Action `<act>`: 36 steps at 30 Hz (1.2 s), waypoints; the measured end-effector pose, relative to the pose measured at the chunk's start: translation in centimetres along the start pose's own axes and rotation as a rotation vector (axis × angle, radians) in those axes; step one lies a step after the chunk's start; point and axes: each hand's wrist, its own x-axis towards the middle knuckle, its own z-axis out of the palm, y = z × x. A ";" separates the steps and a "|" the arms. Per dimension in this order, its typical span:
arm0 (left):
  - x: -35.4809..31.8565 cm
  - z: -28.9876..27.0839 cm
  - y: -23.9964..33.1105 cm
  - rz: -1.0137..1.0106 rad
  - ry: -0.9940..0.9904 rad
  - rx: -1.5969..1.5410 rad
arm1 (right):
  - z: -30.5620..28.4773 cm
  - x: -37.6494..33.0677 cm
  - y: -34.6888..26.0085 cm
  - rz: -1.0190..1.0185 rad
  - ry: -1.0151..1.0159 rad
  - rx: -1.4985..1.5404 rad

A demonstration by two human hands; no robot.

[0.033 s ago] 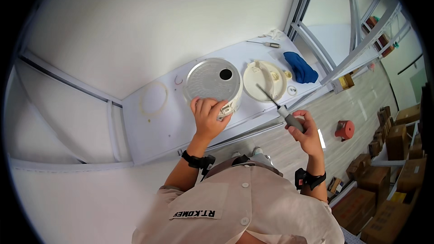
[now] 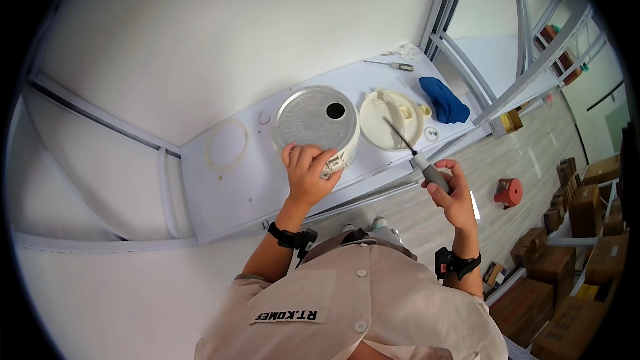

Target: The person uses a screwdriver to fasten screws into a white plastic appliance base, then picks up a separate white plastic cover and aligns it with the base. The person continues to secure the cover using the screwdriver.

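My left hand (image 2: 307, 173) grips the near edge of a round white appliance body with a silver metal face and a dark round hole (image 2: 319, 122), which stands on the white table (image 2: 227, 190). My right hand (image 2: 455, 192) is held off the table's near edge and is closed on a screwdriver (image 2: 420, 160) with a grey handle. Its dark shaft points up and left over a round cream plastic base part (image 2: 395, 119) that lies just right of the appliance body.
A blue cloth (image 2: 444, 100), a second screwdriver (image 2: 395, 65) and a small round piece (image 2: 431, 134) lie at the table's right end. A thin ring (image 2: 227, 145) lies to the left. On the floor are a red object (image 2: 510, 191) and several cardboard boxes (image 2: 590, 210).
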 end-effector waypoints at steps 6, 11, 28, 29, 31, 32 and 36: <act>0.0 -0.9 -0.1 0.049 -0.085 -0.111 | 1.5 2.0 -0.6 -0.129 -0.001 0.039; 0.1 -1.7 -0.2 0.030 -0.135 -0.149 | 3.1 3.6 -1.1 -0.209 -0.084 0.024; 1.4 -5.2 3.8 -0.226 -0.260 -0.028 | 2.1 13.1 -2.2 -0.217 -0.415 0.043; 1.6 -4.9 4.1 -0.232 -0.226 -0.020 | 2.1 13.8 -2.3 -0.217 -0.441 0.051; 2.0 -4.0 4.6 -0.244 -0.186 0.033 | 2.0 15.0 -2.5 -0.221 -0.491 0.059; 2.4 -3.5 5.0 -0.247 -0.166 0.059 | 1.8 15.6 -2.5 -0.226 -0.514 0.057; 4.2 -1.9 6.4 -0.398 -0.205 0.200 | 1.1 17.7 -2.4 -0.288 -0.615 0.023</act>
